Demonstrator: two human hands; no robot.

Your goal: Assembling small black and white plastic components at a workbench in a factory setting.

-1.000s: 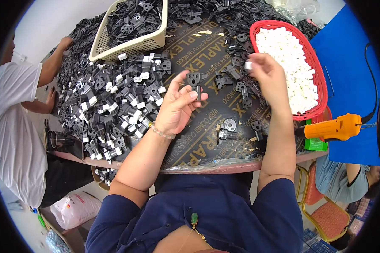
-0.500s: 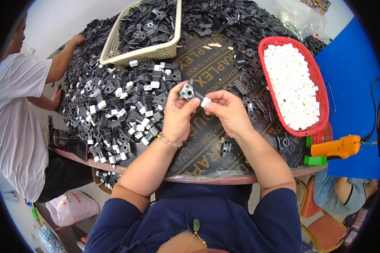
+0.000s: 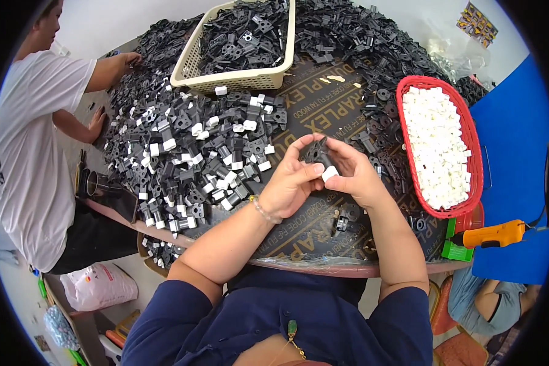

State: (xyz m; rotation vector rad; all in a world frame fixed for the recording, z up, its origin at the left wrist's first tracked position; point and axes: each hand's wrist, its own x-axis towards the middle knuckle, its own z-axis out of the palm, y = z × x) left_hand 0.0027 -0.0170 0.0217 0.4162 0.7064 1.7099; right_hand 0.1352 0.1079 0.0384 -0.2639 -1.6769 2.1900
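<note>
Both my hands meet over the middle of the table around one black plastic part (image 3: 314,152) that has a white cap (image 3: 330,174) on its near end. My left hand (image 3: 293,183) is closed on the part, its thumb lying along the side beside the cap. My right hand (image 3: 358,174) wraps the other side, thumb against the white cap and fingers behind the part. Fingers hide much of the black body. To the left lies a pile of black parts with white caps (image 3: 195,146). A red basket of white caps (image 3: 436,146) stands to the right.
A cream basket (image 3: 232,82) full of black parts stands at the back, amid heaps of loose black parts (image 3: 360,36). An orange electric screwdriver (image 3: 494,234) lies at the right edge by a green box (image 3: 456,250). At the left, a co-worker's hand (image 3: 96,125) rests on the table.
My right hand has gone from pinching the white cap to wrapping round the part with its thumb on the cap. The part is turned, its cap now toward me. The view has shifted slightly.
</note>
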